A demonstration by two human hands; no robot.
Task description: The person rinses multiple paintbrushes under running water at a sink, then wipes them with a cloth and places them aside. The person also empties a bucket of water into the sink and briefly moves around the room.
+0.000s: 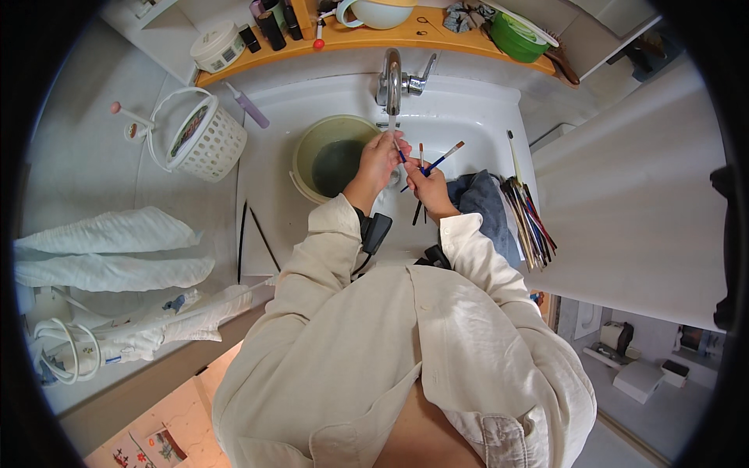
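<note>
Under the chrome faucet (392, 82), water runs down onto the fingers of my left hand (377, 161). Those fingers pinch the bristle end of a blue-handled paintbrush (401, 155). My right hand (432, 188) grips this brush lower on its handle, along with other paintbrushes (446, 157) whose brown bristles fan out to the upper right. Dark handle ends (417, 213) stick out below the right hand. Both hands are over the white sink (480, 126). Left of them stands a pale bucket (304, 137) holding dark, cloudy water.
Two dark thin brushes (241, 243) lie on the left ledge, near a perforated white basket (216, 143) and a purple electric toothbrush (251, 109). On the right, many paintbrushes (526, 225) lie beside a dark blue cloth (485, 205). A wooden shelf (363, 38) spans the back.
</note>
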